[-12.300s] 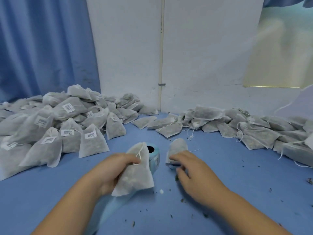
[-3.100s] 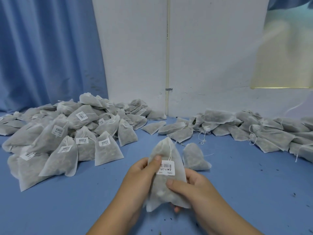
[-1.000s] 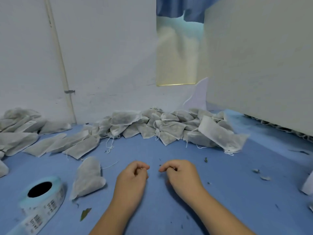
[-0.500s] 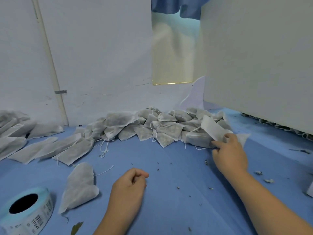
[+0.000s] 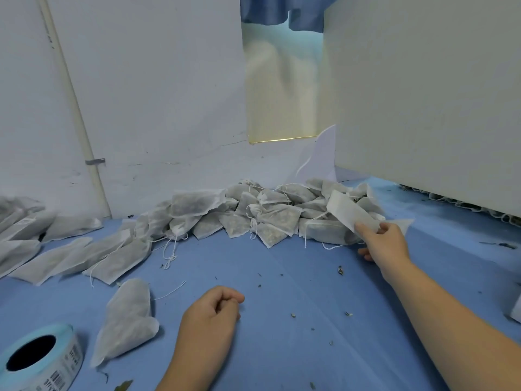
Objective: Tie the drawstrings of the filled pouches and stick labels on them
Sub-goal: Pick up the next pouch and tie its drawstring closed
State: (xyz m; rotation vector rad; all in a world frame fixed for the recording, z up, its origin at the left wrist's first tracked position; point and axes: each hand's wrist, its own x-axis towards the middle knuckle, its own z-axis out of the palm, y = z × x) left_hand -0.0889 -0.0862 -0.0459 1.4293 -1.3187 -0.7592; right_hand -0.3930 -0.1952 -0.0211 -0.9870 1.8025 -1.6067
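Note:
A heap of white filled pouches [image 5: 270, 214] with loose drawstrings lies against the back wall. At the heap's right end my right hand [image 5: 383, 242] pinches one white pouch [image 5: 348, 211] by its lower end. My left hand [image 5: 211, 314] rests on the blue cloth near me, fingers curled, holding nothing. A single filled pouch [image 5: 127, 317] lies flat to its left. The label roll [image 5: 39, 362] with barcode stickers sits at the bottom left corner.
More pouches [image 5: 84, 255] lie spread along the left side. A white board [image 5: 428, 94] stands on the right above the blue cloth [image 5: 296, 292]. Small dried crumbs are scattered over the cloth. A white wall with a pipe [image 5: 76, 117] closes the back.
The labelled pouch has left my hands and my view has turned right. My right hand has reached out to the heap's right end and taken hold of a pouch. My left hand stays put.

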